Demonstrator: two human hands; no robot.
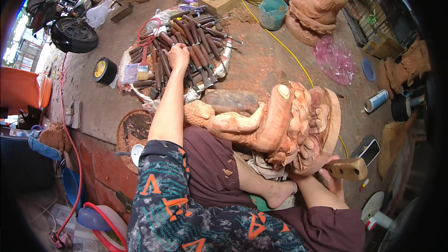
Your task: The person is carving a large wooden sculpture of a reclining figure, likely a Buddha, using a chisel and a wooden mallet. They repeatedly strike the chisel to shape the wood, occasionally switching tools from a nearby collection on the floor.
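My left hand (178,57) reaches over a heap of wood-handled carving chisels (198,51), its fingers curled in. The handles beneath hide what it grips, if anything. Across my lap lies a reddish-brown wooden carving (270,128) of a figure, on its side, its curly head by my left forearm. Beyond my right shin, my right hand (333,183) is closed around a pale wooden mallet (346,169) with small holes near its end. That hand is partly hidden by my leg and the carving. A flat brush (143,67) rests at the heap's left edge.
A yellow cable (280,42) crosses the floor behind the carving. Farther back stand a teal bucket (272,13) and a seated carved figure (319,7). A phone (371,152) and a spray can (376,101) lie at the right. A round tray (125,130) sits at my left.
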